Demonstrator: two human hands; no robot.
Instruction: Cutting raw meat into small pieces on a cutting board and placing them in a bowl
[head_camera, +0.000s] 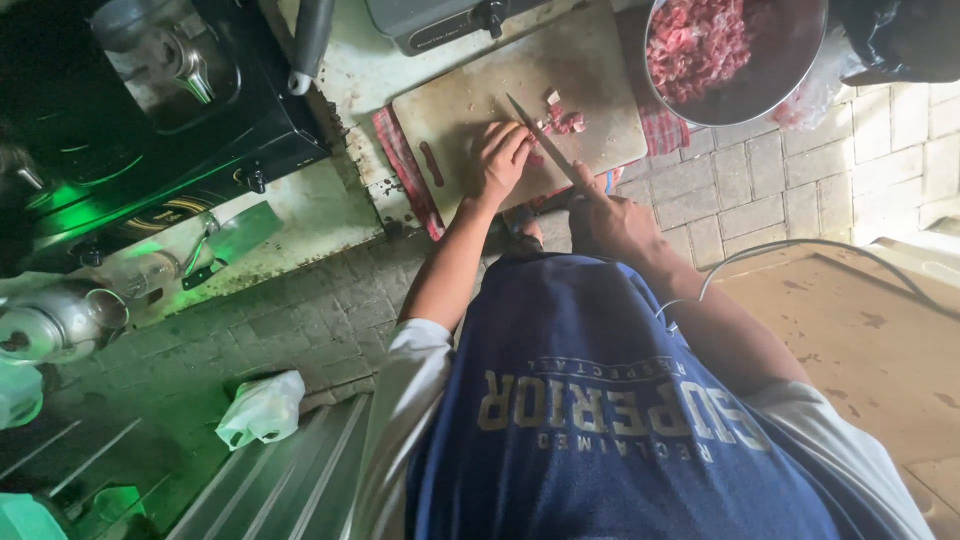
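A pale cutting board lies on a red checked cloth on the counter. My left hand presses down on a piece of raw meat on the board, fingers curled. My right hand grips the handle of a long knife, whose blade slants across the board right beside the left fingers. A few small cut meat pieces lie just beyond the blade. A metal bowl full of chopped red meat stands at the board's far right corner.
A black stove with a kettle sits at the left. A grey appliance stands behind the board. A white plastic bag lies on the brick floor. A cable crosses a brown surface at the right.
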